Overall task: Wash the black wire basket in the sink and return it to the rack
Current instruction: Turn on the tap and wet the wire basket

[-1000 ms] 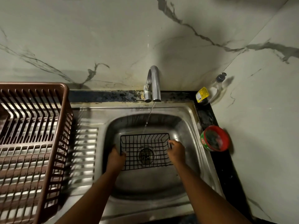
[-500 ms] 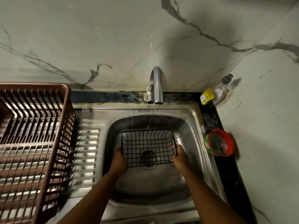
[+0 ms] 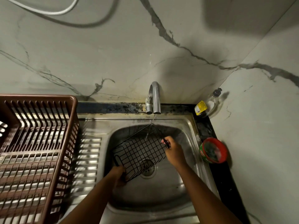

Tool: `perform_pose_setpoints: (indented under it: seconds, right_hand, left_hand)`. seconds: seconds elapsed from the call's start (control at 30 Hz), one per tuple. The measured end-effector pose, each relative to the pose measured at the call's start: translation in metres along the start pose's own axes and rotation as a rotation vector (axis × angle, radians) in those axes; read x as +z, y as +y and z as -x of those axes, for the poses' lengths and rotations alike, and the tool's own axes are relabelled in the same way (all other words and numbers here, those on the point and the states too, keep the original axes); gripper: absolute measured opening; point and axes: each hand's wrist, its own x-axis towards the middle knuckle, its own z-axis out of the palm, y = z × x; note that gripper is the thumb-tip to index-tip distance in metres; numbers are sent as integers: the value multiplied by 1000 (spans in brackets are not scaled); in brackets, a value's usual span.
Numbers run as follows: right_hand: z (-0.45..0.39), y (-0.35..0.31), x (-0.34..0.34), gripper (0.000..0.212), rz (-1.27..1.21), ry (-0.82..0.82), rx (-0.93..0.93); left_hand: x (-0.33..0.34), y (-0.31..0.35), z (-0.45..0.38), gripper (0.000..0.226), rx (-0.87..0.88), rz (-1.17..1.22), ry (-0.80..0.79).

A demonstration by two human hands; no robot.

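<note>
The black wire basket (image 3: 140, 152) is tilted inside the steel sink (image 3: 169, 201), its far right corner raised under a thin stream of water from the tap (image 3: 155, 97). My left hand (image 3: 119, 174) grips the basket's near left corner, low in the bowl. My right hand (image 3: 174, 149) holds its right rim, higher up. The brown plastic dish rack (image 3: 35, 152) stands on the drainboard to the left of the sink.
A clear soap bottle with a yellow label (image 3: 208, 103) stands in the back right corner. A red and green tub (image 3: 213, 150) sits on the dark counter strip right of the sink. Marble walls rise behind and to the right. The drain (image 3: 148, 168) lies under the basket.
The basket lay flat over the drain with a hand on each side. It is now turned and tilted, its right end lifted up into the water stream.
</note>
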Motion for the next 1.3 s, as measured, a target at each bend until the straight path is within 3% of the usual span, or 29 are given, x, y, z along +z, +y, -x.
perform_pose_setpoints:
  seconds: [0.13, 0.23, 0.33, 0.4, 0.47, 0.57, 0.7, 0.87, 1.0, 1.1, 1.3]
  right_hand:
    - [-1, -21, -13, 38, 20, -17, -47]
    - [0, -30, -16, 35, 51, -19, -79]
    - [4, -33, -14, 36, 85, 6, -117]
    - [8, -37, -14, 35, 110, 52, -160]
    - [11, -42, -15, 35, 145, 94, -204]
    - [19, -55, -12, 33, 204, 108, -243]
    - [28, -61, -6, 30, 217, 166, -334]
    - [43, -56, -14, 39, 182, 170, -433]
    - [53, -48, -36, 17, 104, 366, -453]
    - [48, -30, -49, 8, 49, 483, -316]
    - [39, 21, -60, 10, -27, 430, -80]
  left_hand:
    - [-4, 4, 4, 15, -25, -17, -24]
    - [-3, 9, 9, 30, -24, -54, -16]
    - [10, 25, 26, 56, 194, -99, -11]
    - [26, 43, 48, 77, 413, -33, -142]
    - [43, 61, 68, 88, 432, 70, -279]
    - [69, 83, 89, 64, 411, 268, -454]
    - [84, 92, 96, 33, 415, 496, -357]
    - [81, 90, 87, 36, 326, 719, -388]
    - [83, 89, 87, 36, 306, 721, -445]
    - [87, 92, 87, 39, 299, 705, -469]
    - [89, 98, 79, 43, 262, 709, -436]
